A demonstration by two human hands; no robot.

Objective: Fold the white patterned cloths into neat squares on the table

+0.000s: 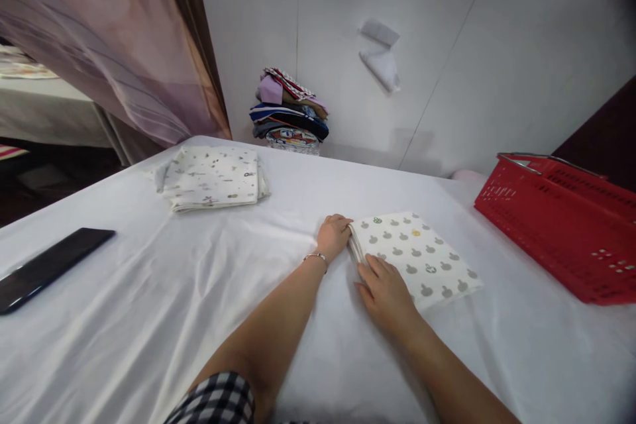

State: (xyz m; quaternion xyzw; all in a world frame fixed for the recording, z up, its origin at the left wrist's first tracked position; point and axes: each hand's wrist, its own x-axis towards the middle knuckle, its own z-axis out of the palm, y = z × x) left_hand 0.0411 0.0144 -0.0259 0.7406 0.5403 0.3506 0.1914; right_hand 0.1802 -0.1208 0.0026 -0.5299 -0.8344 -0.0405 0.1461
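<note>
A folded white cloth (407, 245) with grey apple-like prints and a few green and yellow ones lies flat on the white-covered surface. My left hand (332, 237), with a thin bracelet at the wrist, is closed on the far left corner of its layered edge. Over the near left part of the cloth rests my right hand (387, 291), its fingers apart and touching the top, with the thumb beside the edge. Part of the cloth is hidden under that hand. Farther left lies another folded white cloth (213, 175) with small scattered prints, touched by neither hand.
A red plastic basket (556, 232) with a metal handle stands at the right. At the left edge lies a black phone-like slab (50, 268). Behind the white sheet (238, 298) rises a stack of folded clothes (291, 112) by the wall. A pinkish curtain (109, 33) hangs at the left.
</note>
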